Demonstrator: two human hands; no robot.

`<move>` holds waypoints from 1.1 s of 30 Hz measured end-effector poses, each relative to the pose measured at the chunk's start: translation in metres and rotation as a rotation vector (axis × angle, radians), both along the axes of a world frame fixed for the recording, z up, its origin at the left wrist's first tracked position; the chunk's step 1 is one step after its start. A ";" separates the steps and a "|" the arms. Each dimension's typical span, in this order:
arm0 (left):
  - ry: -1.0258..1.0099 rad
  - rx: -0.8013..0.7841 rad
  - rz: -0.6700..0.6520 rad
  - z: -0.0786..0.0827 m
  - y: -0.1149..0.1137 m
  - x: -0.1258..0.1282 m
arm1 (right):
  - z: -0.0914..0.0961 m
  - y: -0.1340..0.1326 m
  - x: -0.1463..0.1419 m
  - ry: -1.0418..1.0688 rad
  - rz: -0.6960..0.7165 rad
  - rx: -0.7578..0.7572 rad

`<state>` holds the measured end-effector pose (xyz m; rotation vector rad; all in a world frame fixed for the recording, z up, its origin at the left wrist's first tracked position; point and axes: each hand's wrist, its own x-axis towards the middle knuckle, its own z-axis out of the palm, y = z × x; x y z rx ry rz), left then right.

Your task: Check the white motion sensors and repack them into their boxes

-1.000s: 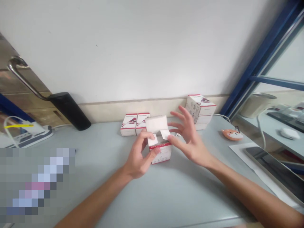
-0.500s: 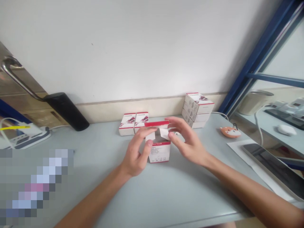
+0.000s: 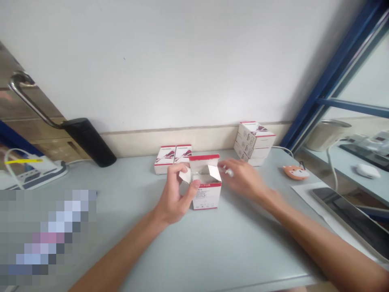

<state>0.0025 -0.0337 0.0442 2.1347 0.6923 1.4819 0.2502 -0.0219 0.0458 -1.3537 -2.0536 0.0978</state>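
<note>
my left grip point(image 3: 175, 198) clamps the open box point(image 3: 207, 198) by its left side, probably to steady it upright between the worktop point(image 3: 170, 259)'s back and front edges. my right grip point(image 3: 244, 178) blurs beside a small white piece point(image 3: 228, 172); whether it is closed, i cannot tell.

The left forearm point(image 3: 124, 251) slants in from seven o'clock to the left hand point(image 3: 176, 196), thumb opposing bent fingers. From four o'clock, the right forearm point(image 3: 316, 241) leads to the blurred right hand point(image 3: 243, 180), fingers curled toward ten o'clock.
</note>
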 end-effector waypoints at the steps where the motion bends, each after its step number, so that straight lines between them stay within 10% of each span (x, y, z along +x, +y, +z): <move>1: 0.001 -0.010 -0.002 -0.001 0.000 0.000 | 0.007 -0.006 -0.002 0.157 -0.036 0.077; 5: -0.022 -0.012 0.012 -0.011 0.001 -0.001 | 0.034 -0.045 -0.022 0.609 0.071 0.431; 10: -0.040 0.094 -0.096 -0.017 -0.004 0.001 | 0.039 -0.074 -0.043 0.111 0.455 0.477; 17: -0.022 0.162 -0.132 -0.011 -0.010 0.008 | 0.049 -0.068 -0.032 0.018 0.224 0.446; 24: 0.046 0.244 -0.086 -0.001 -0.011 0.008 | 0.058 -0.061 -0.026 0.145 0.240 0.143; 33: 0.128 0.385 0.054 -0.001 -0.003 0.003 | 0.054 -0.054 -0.020 -0.099 0.333 0.184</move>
